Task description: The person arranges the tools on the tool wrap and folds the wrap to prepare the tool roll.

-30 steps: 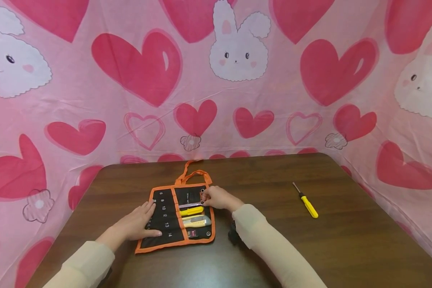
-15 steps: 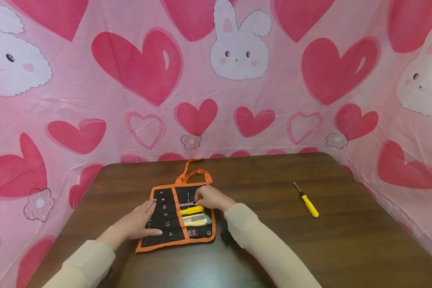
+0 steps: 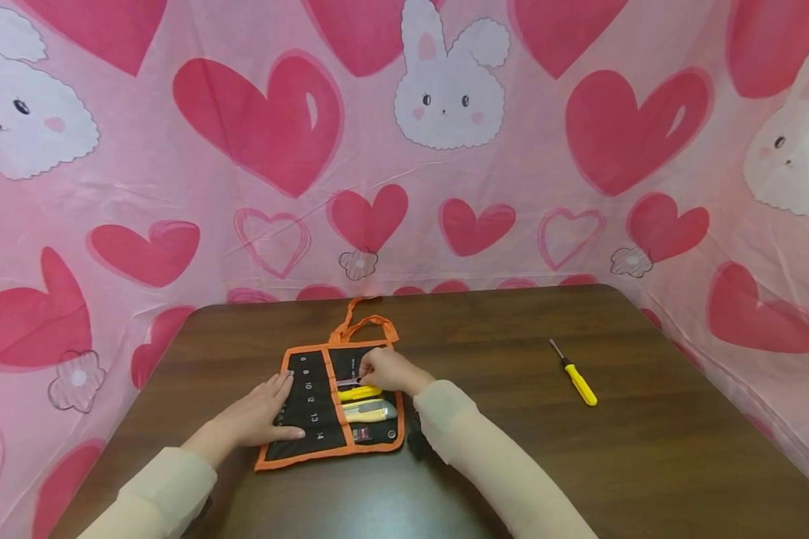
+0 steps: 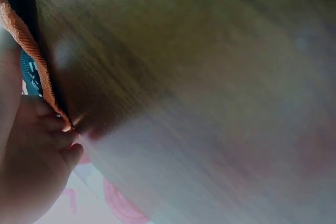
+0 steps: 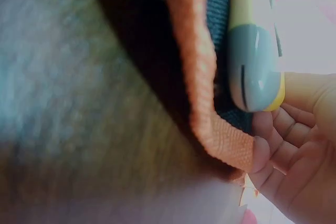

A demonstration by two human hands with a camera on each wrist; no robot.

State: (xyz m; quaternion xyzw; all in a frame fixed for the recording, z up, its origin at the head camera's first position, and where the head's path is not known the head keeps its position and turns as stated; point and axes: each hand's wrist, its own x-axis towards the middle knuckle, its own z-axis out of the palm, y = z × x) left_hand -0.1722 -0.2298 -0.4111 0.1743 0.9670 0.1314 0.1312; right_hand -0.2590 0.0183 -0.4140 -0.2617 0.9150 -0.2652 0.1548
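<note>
An unrolled black tool pouch point(image 3: 290, 442) with orange edging and printed numbers lies on the table. My left hand point(image 3: 252, 414) rests spread on its left part, thumb stretched out. Over the upper right pockets, my right hand point(image 3: 392, 370) pinches the end of a slim silvery-purple tool point(image 3: 347, 383) tucked into a pocket; its exact kind I cannot tell. Below it sit a yellow handle point(image 3: 360, 393) and a yellow-and-grey utility knife point(image 3: 371, 411). In the right wrist view, the knife point(image 5: 254, 66) shows close beside the curled fingers of my right hand point(image 5: 302, 166).
A yellow-handled screwdriver point(image 3: 581, 384) lies on the brown wooden table point(image 3: 499, 337) to the right. Orange tie straps point(image 3: 371, 323) trail from the pouch's far edge. A small dark packet with pink marks point(image 3: 362, 434) shows in the lowest pocket. A pink heart-and-rabbit cloth point(image 3: 445, 187) hangs behind.
My right hand has moved left with the slim tool's end, from the pouch's right edge inward, so less of the tool sticks out of the pocket. My left hand has stayed put.
</note>
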